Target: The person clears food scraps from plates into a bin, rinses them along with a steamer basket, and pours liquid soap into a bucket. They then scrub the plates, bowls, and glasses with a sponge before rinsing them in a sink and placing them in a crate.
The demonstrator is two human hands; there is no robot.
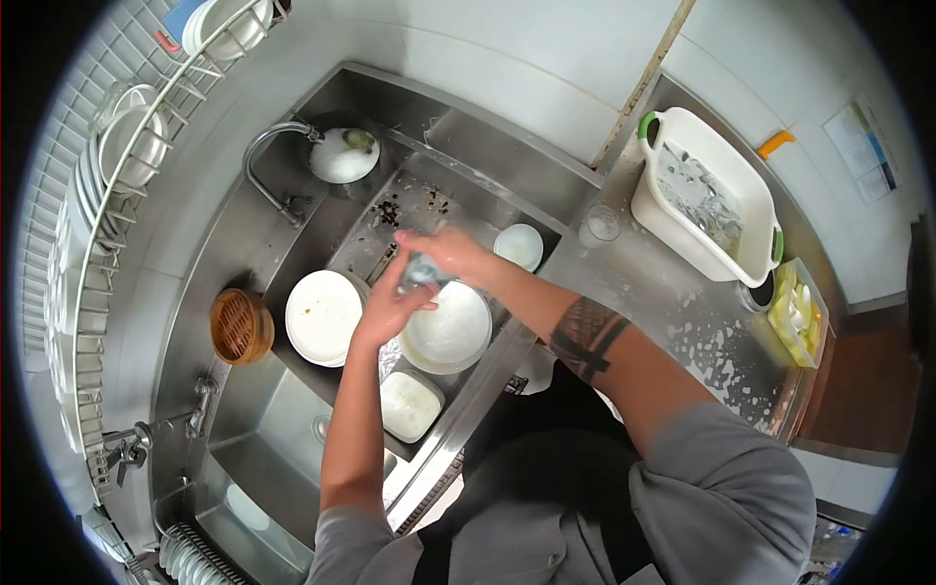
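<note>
Over the sink basin, my left hand (390, 307) is curled around a clear, bluish drinking glass (423, 272), slightly blurred. My right hand (444, 249) closes on the same glass from the other side; its fingers partly cover it, and whether they hold a sponge is hidden. Below the hands sits a white bowl (448, 331). A stack of white plates (322, 317) stands to the left, with a rectangular white dish (411, 405) nearer me. A small white bowl (519, 247) lies to the right. Dark food scraps (388, 211) are scattered on the basin floor.
A curved faucet (268, 146) reaches over a pot of suds (343, 156). On the right counter are a glass (600, 226), a white tub of cutlery (663, 210) and a yellow container (798, 317). A wooden basket (241, 327) sits left. A dish rack (97, 224) hangs on the wall.
</note>
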